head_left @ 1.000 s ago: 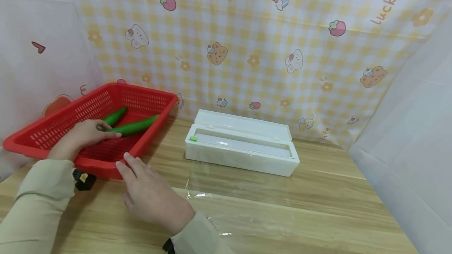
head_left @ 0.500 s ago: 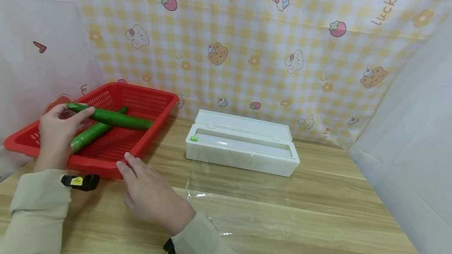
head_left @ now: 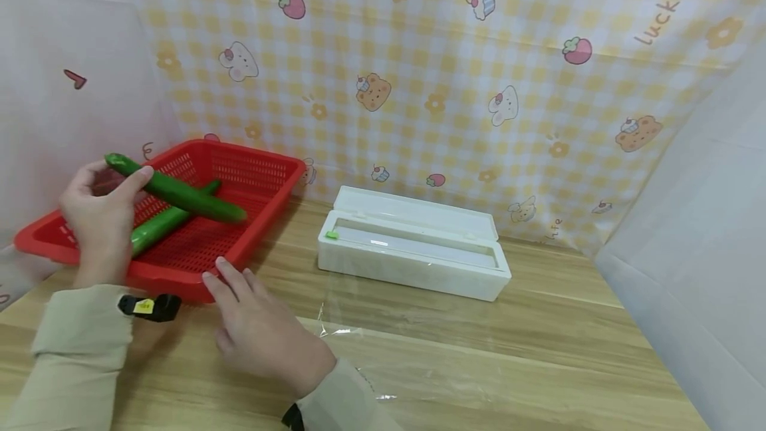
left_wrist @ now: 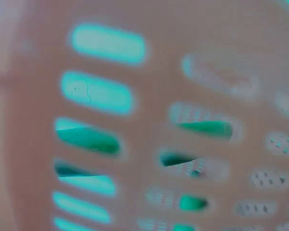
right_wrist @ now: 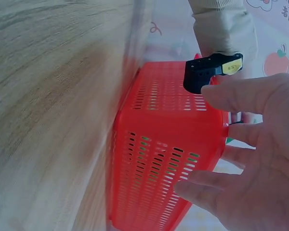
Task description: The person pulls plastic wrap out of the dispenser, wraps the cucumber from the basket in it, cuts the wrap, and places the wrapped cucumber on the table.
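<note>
My left hand (head_left: 103, 208) pinches a green cucumber (head_left: 185, 195) near one end, thumb on top, and holds it slanted above the red basket (head_left: 263, 235). A second cucumber (head_left: 161, 226) lies inside on the basket floor, partly behind the hand. At the basket's near right corner, my right hand (head_left: 263, 328) rests its fingertips on the rim with the fingers spread and fairly straight. From the right wrist, the open right hand (right_wrist: 260, 159) shows beside the basket's slotted wall (right_wrist: 154, 159). The left wrist view looks through the basket's slots up close, with green glimpsed behind them.
A white cling film box (head_left: 413, 255) with its lid raised stands at the back of the wooden table (head_left: 574, 338). Clear film (head_left: 419, 364) stretches from it toward the front edge. A checked curtain (head_left: 431, 72) hangs behind.
My left hand has taken hold of one cucumber and raised it off the basket floor, tilting it. The right hand has stayed at the basket's corner.
</note>
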Tool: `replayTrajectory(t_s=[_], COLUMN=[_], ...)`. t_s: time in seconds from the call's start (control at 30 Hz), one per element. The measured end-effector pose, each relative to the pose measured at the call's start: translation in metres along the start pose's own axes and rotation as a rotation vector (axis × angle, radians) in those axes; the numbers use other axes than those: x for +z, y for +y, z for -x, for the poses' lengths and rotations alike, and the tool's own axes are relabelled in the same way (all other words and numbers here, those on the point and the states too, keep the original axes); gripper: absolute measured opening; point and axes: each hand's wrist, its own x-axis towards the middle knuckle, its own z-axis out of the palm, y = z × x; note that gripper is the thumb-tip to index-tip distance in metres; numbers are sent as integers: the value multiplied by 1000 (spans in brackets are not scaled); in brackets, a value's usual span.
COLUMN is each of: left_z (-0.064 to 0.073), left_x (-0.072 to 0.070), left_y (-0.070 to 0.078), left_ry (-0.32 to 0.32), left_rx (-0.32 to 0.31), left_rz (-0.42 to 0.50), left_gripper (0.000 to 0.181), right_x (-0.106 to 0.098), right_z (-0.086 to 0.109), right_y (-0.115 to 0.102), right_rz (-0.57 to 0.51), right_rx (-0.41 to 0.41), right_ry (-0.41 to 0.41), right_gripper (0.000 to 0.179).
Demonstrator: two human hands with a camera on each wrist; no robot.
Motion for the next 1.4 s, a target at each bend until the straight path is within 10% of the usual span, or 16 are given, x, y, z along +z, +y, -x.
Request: replayTrajectory(t_s=[0.23, 0.43, 0.7, 0.93, 1.17, 1.4], left_z=[21, 42, 74, 102, 123, 135], left_x=[16, 31, 47, 60, 72, 79], left_y=[21, 41, 54, 46, 34, 18], left_ry=[-23, -110, -393, -652, -826, -955], left_rx=[153, 210, 40, -70, -155, -183], left_rz=[74, 291, 543, 572, 479, 87], left_gripper=[36, 38, 33, 24, 16, 17], right_x=[-8, -29, -61, -84, -104, -115], right_z=[6, 18, 46, 77, 124, 166], right_y=[15, 43, 91, 128, 157, 172], right_rz=[-293, -454, -573, -696, -666, -544], right_rx=[65, 158, 289, 339, 370, 391], right_ry=[-23, 145, 349, 463, 439, 401], right_gripper=[69, 68, 67, 60, 39, 36])
